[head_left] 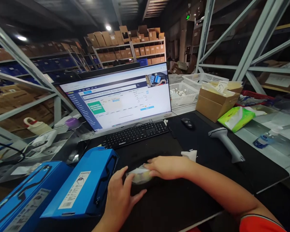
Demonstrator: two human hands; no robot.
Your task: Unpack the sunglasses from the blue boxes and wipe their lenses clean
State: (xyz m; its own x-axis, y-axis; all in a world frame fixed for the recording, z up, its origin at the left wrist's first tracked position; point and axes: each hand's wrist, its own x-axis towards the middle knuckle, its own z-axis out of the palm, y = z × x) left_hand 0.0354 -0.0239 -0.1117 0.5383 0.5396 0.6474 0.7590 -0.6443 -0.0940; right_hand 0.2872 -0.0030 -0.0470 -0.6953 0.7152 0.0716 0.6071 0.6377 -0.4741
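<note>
A small translucent packet [140, 176], blurred, with whitish and pale yellow content, is over the black desk mat in front of the keyboard. My right hand [168, 167] pinches it from the right, thumb and fingers closed on its edge. On the other side is my left hand [119, 196], fingers apart, thumb stretched out below the packet; a fingertip is close to the packet's left end, and whether it touches is unclear. Left of this hand lies a blue box [87, 180] with a white label. A second blue box [26, 196] sits farther left. Behind my right wrist is a small white piece [189, 155].
A monitor [120, 96] stands behind a black keyboard [135, 132]. To the right are a mouse [188, 123], a grey barcode scanner [227, 145], a cardboard box [214, 101], a green tissue pack [236, 118] and white baskets [185, 96]. Metal racks frame the desk.
</note>
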